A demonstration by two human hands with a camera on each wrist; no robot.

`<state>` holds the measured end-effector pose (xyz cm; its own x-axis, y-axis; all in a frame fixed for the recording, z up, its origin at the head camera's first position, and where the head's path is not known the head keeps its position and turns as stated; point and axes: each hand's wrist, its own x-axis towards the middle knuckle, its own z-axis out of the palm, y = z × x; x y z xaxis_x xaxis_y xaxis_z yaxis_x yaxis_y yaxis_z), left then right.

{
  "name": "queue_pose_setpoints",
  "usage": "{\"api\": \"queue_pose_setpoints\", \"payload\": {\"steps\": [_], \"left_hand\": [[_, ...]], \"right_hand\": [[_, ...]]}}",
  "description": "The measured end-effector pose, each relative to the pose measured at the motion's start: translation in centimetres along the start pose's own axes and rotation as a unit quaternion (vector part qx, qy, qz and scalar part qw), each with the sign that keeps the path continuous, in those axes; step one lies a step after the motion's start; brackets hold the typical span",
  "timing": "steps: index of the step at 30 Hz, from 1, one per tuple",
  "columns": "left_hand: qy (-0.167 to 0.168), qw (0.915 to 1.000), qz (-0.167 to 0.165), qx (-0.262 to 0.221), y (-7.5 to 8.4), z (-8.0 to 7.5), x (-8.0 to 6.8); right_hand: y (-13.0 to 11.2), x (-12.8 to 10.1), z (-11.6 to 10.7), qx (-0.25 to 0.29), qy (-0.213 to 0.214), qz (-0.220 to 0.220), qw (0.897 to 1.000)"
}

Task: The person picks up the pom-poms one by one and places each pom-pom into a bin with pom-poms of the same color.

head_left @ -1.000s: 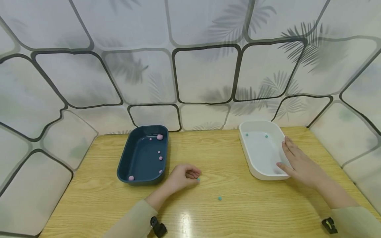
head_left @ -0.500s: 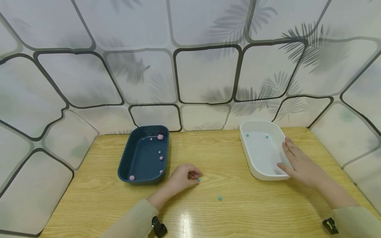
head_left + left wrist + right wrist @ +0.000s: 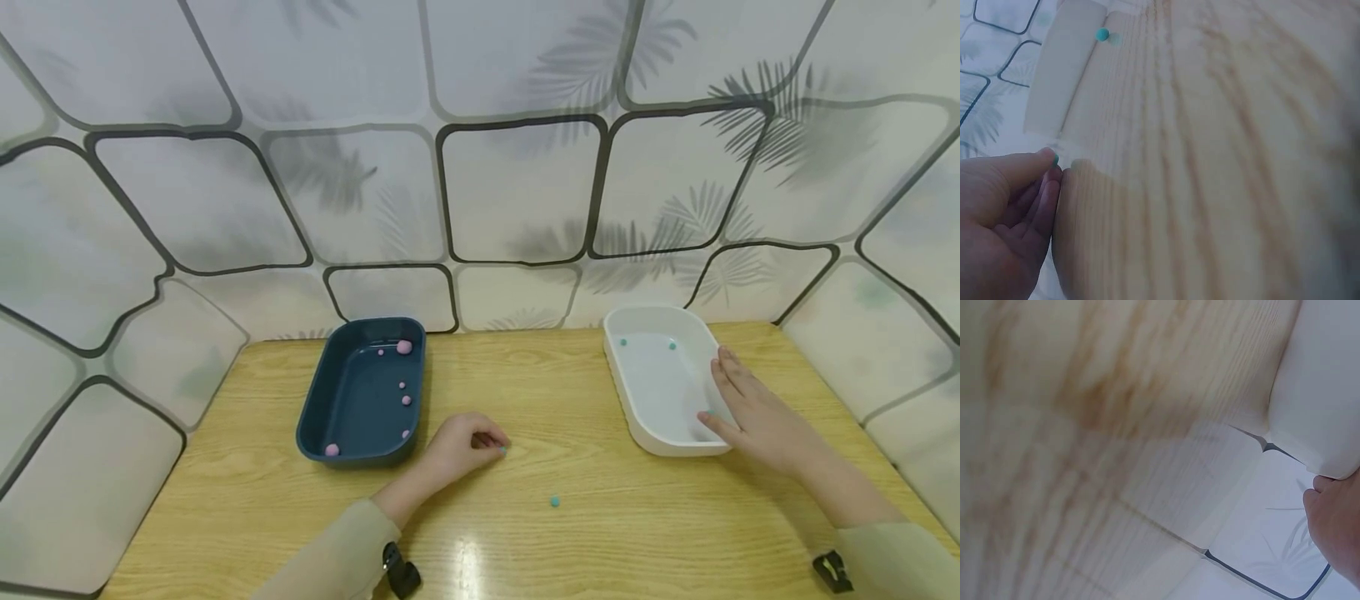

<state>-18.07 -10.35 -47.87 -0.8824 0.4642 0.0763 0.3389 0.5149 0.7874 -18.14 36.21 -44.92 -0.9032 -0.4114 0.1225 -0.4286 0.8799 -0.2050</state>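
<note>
My left hand (image 3: pixel 467 446) rests on the wooden table (image 3: pixel 540 400) with curled fingers, pinching a small teal bead (image 3: pixel 502 450) against the tabletop; the bead's edge (image 3: pixel 1055 160) peeks out at a fingertip in the left wrist view. A second teal bead (image 3: pixel 554 501) (image 3: pixel 1102 34) lies loose on the table to the right. My right hand (image 3: pixel 753 411) lies flat with straight fingers on the near right rim of the white tray (image 3: pixel 639 417) (image 3: pixel 1325 394), which holds two teal beads (image 3: pixel 622 341).
A dark blue tray (image 3: pixel 315 412) with several pink beads (image 3: pixel 403 347) stands left of my left hand. Patterned screen walls enclose the table at the back and sides.
My left hand's fingers have closed a little further over the teal bead, hiding more of it. The right hand stays on the white tray.
</note>
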Motion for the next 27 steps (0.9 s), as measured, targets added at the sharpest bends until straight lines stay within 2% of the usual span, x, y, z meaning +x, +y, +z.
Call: {"api": "queue_pose_setpoints", "payload": {"steps": [9,13,18,23,27], "left_hand": [[0.007,0.9997,-0.02,-0.014,0.0,0.1,0.1],[0.02,0.9976,-0.054,-0.038,0.4,0.2,0.3],[0.05,0.9898,-0.097,-0.092,0.8,0.6,0.9],[0.065,0.985,-0.098,-0.126,1.5,1.1,2.0],[0.058,0.9837,-0.095,-0.141,2.3,1.6,3.0]], "right_hand": [[-0.1,-0.1,0.0,-0.003,0.006,-0.004,1.0],[-0.2,-0.1,-0.1,-0.005,0.007,-0.006,1.0],[-0.3,-0.1,-0.1,-0.005,0.009,-0.008,1.0],[-0.3,0.0,-0.2,-0.005,0.009,-0.009,1.0],[-0.2,0.0,-0.1,-0.006,0.009,-0.009,1.0]]}}
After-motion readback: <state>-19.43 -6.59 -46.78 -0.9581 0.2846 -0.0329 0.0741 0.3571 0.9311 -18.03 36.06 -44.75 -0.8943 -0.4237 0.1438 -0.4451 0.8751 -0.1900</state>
